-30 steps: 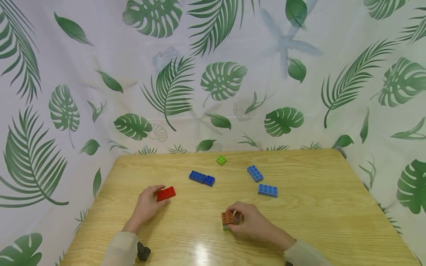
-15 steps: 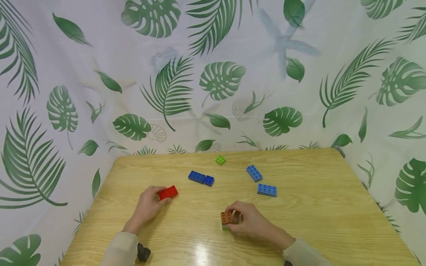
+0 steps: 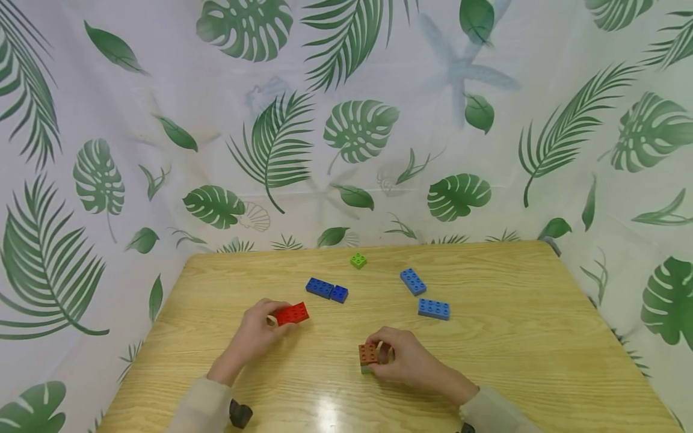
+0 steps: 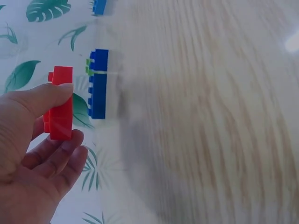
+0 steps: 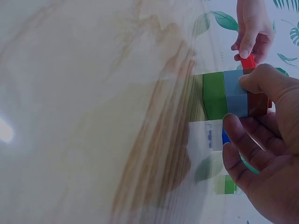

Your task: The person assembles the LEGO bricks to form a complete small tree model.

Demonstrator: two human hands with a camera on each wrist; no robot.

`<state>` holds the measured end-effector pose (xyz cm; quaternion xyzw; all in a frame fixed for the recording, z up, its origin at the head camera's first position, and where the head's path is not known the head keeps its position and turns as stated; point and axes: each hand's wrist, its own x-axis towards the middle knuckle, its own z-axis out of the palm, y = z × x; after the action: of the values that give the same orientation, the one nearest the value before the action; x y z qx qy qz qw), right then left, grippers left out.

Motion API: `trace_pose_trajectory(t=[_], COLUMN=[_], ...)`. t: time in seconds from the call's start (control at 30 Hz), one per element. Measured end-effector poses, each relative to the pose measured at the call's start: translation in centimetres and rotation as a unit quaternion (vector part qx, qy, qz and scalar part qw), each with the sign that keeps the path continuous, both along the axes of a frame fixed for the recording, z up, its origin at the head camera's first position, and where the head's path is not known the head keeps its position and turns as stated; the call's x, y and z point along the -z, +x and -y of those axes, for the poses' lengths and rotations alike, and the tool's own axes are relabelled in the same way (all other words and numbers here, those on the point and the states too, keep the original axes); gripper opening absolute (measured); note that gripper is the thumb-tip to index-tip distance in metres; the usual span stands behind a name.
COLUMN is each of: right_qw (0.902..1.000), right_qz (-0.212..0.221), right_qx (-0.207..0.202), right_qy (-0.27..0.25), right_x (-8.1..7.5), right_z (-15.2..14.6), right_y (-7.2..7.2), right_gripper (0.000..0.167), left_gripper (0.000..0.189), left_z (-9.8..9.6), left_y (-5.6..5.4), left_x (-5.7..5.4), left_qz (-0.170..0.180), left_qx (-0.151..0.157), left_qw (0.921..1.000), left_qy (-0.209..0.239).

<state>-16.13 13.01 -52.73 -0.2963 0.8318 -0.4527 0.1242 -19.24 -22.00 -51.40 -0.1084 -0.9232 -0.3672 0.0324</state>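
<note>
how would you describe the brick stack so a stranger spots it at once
Start at the wooden table, then find the right hand over its near half. That hand grips the brick stack, brown over grey-blue over green. Unlike the red brick and blue bricks nearby, it stacks three colours.

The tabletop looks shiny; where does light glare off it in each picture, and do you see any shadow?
Head view: a white glare spot on the tabletop, near the bottom edge; left wrist view: glare at the right edge, plus a soft grey shadow beside the left hand holding the red building brick; right wrist view: glare at the left edge, picture dimmer than the head view.
</note>
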Motion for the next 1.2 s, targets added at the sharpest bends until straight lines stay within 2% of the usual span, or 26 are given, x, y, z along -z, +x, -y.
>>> trace_pose_trajectory(t=[0.3, 0.7, 1.0, 1.2], right_qw=[1.0000, 0.9999, 0.9999, 0.9999], right_qz=[0.006, 0.008, 0.001, 0.007], right_qx=[0.002, 0.009, 0.009, 0.010], right_qy=[0.004, 0.010, 0.006, 0.008], right_x=[0.0, 0.2, -0.1, -0.3], right_z=[0.0, 0.1, 0.1, 0.1], right_y=[0.0, 0.0, 0.1, 0.2], right_gripper=[0.032, 0.033, 0.033, 0.032], left_gripper=[0.036, 0.035, 0.036, 0.035], left_z=[-1.6, -3.8, -6.0, -6.9], left_y=[0.8, 1.8, 2.9, 3.3], left_x=[-0.6, -1.1, -2.3, -2.7], left_qz=[-0.001, -0.008, 0.010, 0.015], left_qx=[0.043, 0.127, 0.173, 0.188], left_qw=[0.9990, 0.9917, 0.9845, 0.9819], left_qy=[0.010, 0.017, 0.026, 0.017])
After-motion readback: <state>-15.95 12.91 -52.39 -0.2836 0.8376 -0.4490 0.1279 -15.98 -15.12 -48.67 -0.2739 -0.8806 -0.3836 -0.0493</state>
